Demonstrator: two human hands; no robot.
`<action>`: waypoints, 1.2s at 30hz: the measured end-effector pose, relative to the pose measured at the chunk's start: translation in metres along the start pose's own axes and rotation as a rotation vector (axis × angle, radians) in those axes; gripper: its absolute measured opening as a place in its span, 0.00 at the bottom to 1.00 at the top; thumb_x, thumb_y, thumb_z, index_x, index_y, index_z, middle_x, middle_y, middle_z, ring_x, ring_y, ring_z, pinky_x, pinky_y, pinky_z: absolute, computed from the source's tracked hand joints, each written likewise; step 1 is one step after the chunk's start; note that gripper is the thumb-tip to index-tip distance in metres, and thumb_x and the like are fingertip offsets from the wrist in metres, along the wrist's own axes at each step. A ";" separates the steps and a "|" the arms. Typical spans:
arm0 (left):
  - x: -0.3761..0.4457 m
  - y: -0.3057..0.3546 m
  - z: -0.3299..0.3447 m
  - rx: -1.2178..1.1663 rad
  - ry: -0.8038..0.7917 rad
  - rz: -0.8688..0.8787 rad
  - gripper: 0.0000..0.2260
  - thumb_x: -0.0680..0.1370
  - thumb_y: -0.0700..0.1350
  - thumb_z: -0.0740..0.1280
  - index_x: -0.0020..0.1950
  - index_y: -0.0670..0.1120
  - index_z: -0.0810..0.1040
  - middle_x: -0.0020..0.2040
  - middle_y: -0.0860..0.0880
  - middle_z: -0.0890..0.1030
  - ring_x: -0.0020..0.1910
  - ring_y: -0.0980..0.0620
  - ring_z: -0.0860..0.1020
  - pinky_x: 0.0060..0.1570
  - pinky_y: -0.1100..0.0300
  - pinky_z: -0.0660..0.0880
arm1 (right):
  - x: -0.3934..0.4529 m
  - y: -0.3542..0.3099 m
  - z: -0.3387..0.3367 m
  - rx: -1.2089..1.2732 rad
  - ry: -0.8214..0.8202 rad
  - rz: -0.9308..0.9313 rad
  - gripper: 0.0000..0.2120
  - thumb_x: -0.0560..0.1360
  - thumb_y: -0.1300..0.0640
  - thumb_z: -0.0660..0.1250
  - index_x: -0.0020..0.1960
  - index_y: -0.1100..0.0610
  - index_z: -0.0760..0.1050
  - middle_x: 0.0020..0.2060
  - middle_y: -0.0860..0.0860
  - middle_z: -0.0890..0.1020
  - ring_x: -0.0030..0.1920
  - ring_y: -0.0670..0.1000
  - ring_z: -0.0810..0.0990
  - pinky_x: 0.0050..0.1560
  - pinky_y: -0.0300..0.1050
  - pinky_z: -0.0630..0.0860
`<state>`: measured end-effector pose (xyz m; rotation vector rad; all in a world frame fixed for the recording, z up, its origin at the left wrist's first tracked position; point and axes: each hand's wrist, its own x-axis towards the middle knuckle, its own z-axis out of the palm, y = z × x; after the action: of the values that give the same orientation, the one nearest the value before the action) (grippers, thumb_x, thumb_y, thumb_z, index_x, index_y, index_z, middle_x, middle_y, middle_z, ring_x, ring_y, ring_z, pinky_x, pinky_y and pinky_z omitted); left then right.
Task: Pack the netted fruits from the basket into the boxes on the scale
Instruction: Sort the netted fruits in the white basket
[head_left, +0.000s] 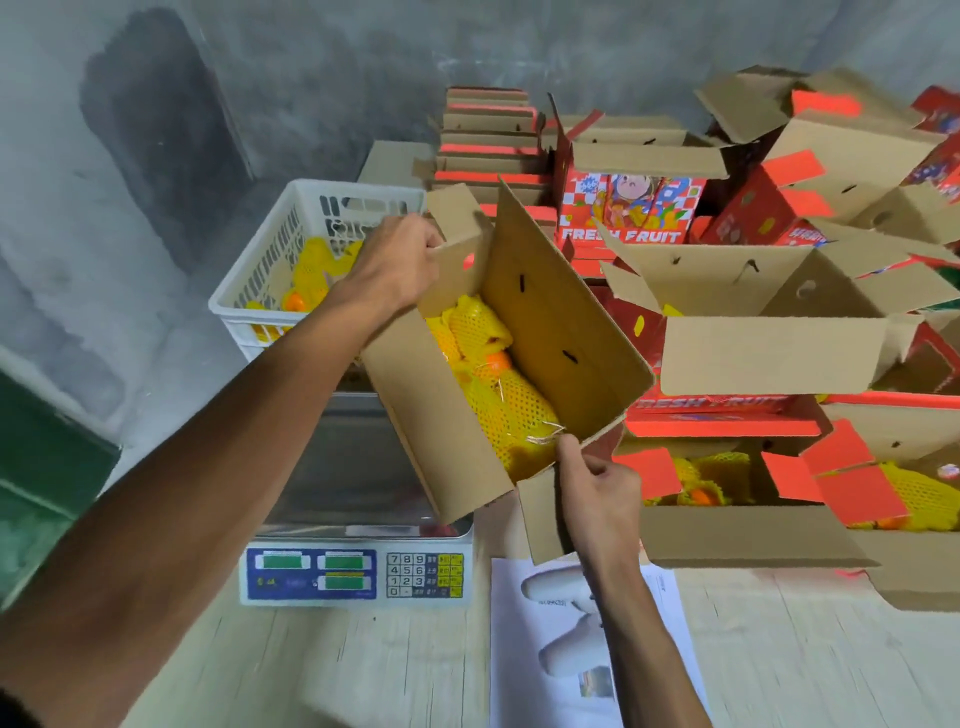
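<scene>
- The counter (363, 670) runs pale along the near side, with bare room left of the scale.
- Opened boxes (769, 353) crowd the right and far side.
- A white basket (249, 291) at far left holds netted fruits (317, 260).
- The tilted box (566, 322) hangs above the scale (358, 566), netted fruit inside.
- The left hand (400, 260) grips its far flap; the right hand (597, 493) pinches its near edge.

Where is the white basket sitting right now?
In the head view the white basket sits left of centre, behind the scale and against the grey wall, partly hidden by the left hand gripping the open box.
</scene>
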<state>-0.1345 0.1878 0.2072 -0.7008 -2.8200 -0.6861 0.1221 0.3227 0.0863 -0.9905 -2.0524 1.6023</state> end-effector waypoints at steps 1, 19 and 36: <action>-0.006 -0.009 -0.008 0.010 0.012 -0.017 0.10 0.76 0.35 0.63 0.43 0.42 0.84 0.42 0.40 0.80 0.49 0.37 0.79 0.46 0.51 0.73 | 0.004 -0.002 0.002 -0.017 -0.014 0.004 0.25 0.69 0.39 0.65 0.24 0.53 0.59 0.24 0.47 0.61 0.28 0.50 0.59 0.33 0.46 0.59; -0.140 -0.172 -0.026 -0.088 0.197 -0.529 0.08 0.73 0.36 0.64 0.34 0.35 0.74 0.36 0.33 0.70 0.35 0.42 0.67 0.34 0.46 0.70 | 0.055 -0.036 0.095 -0.145 -0.261 0.058 0.35 0.63 0.33 0.68 0.35 0.69 0.78 0.33 0.61 0.84 0.30 0.54 0.79 0.40 0.54 0.80; -0.170 -0.199 -0.004 -0.390 0.155 -0.691 0.13 0.77 0.48 0.67 0.43 0.39 0.85 0.41 0.39 0.83 0.43 0.43 0.80 0.44 0.51 0.76 | 0.058 -0.022 0.110 -0.361 -0.165 -0.082 0.35 0.65 0.25 0.67 0.23 0.55 0.65 0.21 0.50 0.67 0.25 0.54 0.67 0.33 0.48 0.67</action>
<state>-0.0800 -0.0396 0.0893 0.3228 -2.7748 -1.3422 0.0030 0.2847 0.0664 -0.8961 -2.5232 1.3387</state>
